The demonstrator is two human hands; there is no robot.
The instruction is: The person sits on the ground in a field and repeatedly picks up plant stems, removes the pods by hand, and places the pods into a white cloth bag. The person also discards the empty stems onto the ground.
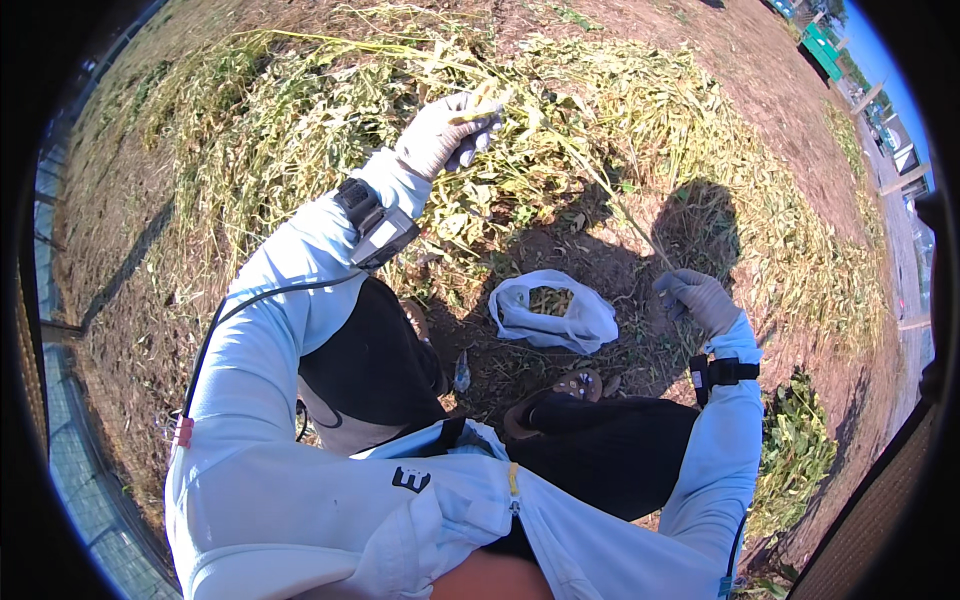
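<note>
My left hand (452,132), in a pale work glove, is raised over the plants with its fingers closed at a long, thin dried plant stalk (622,206). Pale yellowish pods or leaves (484,108) show at its fingertips; their exact kind is hard to make out. Lower on the right, my right hand (698,299), gloved too, is shut on the stalk's other end. Between my feet and the plants stands an open white plastic bag (590,328) with yellow-brown pods or leaves (550,301) inside.
Cut, yellowing plants (330,125) lie heaped in a wide band over the soil. A leafy green bunch (795,455) lies on the right. A small clear plastic item (461,372) sits near my left shoe. Netting (85,480) edges the left, and a green container (820,50) stands far right.
</note>
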